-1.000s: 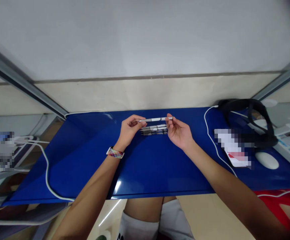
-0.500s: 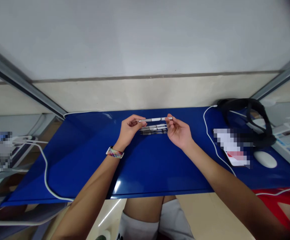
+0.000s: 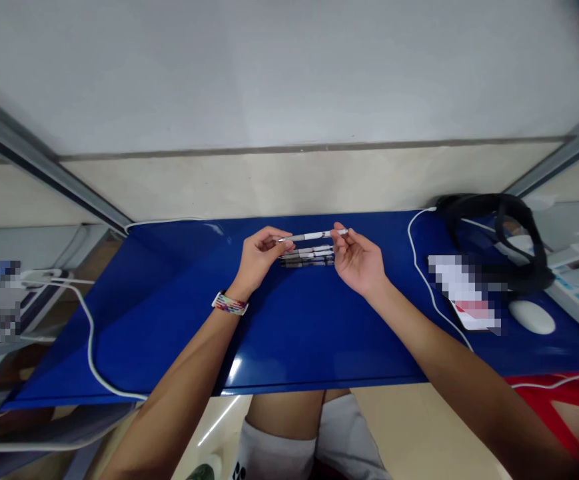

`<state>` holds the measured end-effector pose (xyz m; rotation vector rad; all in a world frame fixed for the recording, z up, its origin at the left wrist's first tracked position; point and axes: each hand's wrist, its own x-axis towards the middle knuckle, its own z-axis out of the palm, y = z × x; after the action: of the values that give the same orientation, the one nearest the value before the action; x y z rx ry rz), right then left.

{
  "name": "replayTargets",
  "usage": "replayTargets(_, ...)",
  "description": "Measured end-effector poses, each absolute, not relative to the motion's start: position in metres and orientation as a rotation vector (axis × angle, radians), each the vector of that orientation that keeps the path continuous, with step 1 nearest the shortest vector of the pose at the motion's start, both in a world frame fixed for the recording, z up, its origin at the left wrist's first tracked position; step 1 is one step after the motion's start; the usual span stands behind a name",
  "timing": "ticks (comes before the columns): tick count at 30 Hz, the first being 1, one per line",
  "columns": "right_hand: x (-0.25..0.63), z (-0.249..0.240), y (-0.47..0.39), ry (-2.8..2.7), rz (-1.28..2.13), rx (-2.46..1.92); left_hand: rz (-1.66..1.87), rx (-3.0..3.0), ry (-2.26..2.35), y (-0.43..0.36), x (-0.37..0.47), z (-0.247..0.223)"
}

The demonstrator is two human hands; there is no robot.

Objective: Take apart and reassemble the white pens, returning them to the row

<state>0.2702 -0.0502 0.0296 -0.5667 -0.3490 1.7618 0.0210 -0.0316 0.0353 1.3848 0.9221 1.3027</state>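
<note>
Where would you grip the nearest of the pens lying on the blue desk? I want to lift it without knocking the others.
Take the nearest pen at mid-barrel, from above and the near side. It lies flat and crosswise on the blue desk, tight against the other pens behind it, so only its near flank is free. The left hand and right hand crowd its ends, holding another pen above.

Both forearms are bare, with no sleeves showing. The left hand (image 3: 259, 257) has a woven wristband (image 3: 230, 304) in many colours, mostly white with red, blue and yellow flecks, worn just below it. The right hand (image 3: 360, 261) wears nothing. Lower down, white shorts (image 3: 289, 453) cover the thighs, with a small dark marking at one hem.
</note>
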Motion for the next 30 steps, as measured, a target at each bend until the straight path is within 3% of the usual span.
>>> replayTargets(30,0.2695,0.0335,-0.051,-0.314,1.751,-0.619,1.299,1.386,0.922,-0.0295,0.0199,0.0343)
